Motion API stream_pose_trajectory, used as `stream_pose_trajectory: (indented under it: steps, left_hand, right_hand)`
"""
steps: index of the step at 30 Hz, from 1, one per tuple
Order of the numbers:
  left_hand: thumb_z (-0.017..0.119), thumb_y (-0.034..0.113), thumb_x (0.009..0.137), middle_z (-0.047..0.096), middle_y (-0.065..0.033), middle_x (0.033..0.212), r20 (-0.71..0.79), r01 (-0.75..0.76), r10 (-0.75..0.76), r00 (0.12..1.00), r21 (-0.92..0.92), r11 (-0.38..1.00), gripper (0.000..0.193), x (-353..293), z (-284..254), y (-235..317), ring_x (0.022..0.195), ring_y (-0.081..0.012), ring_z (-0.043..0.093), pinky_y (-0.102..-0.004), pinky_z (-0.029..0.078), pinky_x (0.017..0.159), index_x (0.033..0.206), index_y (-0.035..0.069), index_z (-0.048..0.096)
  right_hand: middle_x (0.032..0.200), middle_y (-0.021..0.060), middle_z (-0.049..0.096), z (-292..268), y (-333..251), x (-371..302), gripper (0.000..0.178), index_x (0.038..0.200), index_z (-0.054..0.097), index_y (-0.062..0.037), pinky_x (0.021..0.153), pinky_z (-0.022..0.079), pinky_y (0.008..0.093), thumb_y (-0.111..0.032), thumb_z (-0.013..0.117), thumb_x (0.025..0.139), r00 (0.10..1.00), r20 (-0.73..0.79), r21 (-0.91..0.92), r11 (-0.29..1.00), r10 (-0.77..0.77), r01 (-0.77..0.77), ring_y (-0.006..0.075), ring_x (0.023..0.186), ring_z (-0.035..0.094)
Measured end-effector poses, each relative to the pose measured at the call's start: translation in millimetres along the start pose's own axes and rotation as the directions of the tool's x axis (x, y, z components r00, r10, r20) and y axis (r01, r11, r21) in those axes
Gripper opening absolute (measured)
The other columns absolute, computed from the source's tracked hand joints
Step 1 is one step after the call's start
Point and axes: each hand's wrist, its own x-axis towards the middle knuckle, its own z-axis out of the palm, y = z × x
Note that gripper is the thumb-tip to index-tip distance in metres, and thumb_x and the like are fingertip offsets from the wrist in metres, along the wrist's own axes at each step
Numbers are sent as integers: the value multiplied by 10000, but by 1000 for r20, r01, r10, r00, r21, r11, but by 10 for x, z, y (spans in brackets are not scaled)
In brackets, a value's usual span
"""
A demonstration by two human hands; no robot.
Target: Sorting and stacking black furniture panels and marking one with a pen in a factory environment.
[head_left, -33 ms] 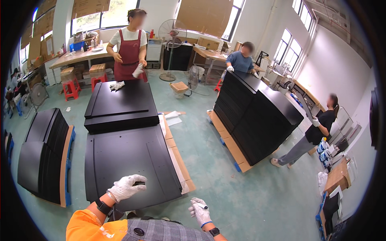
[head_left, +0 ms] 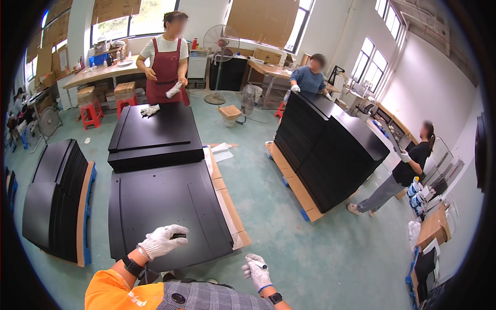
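My left hand, in a white knit glove, hangs over the near end of a large black panel. Its fingers curl around a small dark thing whose kind I cannot make out. To the right of the panel's near corner, my right hand, gloved too, is closed on a slim white and black pen-like marker. A few small dark holes or marks dot the panel's surface. Just beyond it lies a raised stack of black panels, topped by a pair of white gloves.
Black panels stand stacked on a pallet at left and on another pallet at right. Across the stack, a person in a red apron holds a white glove. Two other people are by the right stack, one holding a panel. Fans stand behind.
The apron wearer's white glove has swung slightly left. The panel held by the person at far right has tilted a little. My own hands have not visibly moved.
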Motion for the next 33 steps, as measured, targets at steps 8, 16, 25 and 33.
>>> stream_pose_trajectory:
  steps: [8, 16, 25, 33]
  left_hand:
    - [675, 330, 809, 652, -109, 1090, -20, -10, 10, 1000, 13, 1000, 425, -15, 17, -18, 1009, -249, 626, -323, 491, 881, 1150, 82, 621]
    - [685, 333, 808, 655, -99, 1089, -21, -5, 5, 1000, 21, 1000, 419, 6, 39, -64, 1008, -245, 627, -323, 491, 883, 1144, 90, 626]
    - [682, 330, 808, 655, -100, 1093, -12, 7, -7, 1000, -2, 1000, 425, -9, 29, -37, 1004, -244, 631, -323, 495, 879, 1155, 94, 623]
    - [677, 343, 813, 651, -100, 1104, -8, -13, 12, 1000, -14, 1000, 430, -5, 52, -68, 1024, -252, 623, -332, 491, 889, 1161, 97, 619]
  right_hand:
    - [848, 100, 609, -8, -111, 24, 337, 1180, 445, -74, 495, 530, 279, -244, 576, 920, 998, 10, 63, 996, -68, 67, 117, 537, 548]
    - [766, 83, 616, -122, 16, 131, 389, 1177, 501, -67, 471, 520, 276, -378, 494, 944, 993, -12, 73, 990, -117, 118, 126, 506, 548]
    - [634, 27, 591, -6, -188, -15, 277, 1101, 555, -97, 379, 424, 239, -290, 594, 907, 968, -221, -131, 987, -123, 96, 92, 415, 484]
    - [796, 106, 629, -103, -86, 42, 346, 1248, 421, -97, 502, 527, 285, -105, 528, 920, 984, -32, 63, 982, -174, 175, 136, 561, 577]
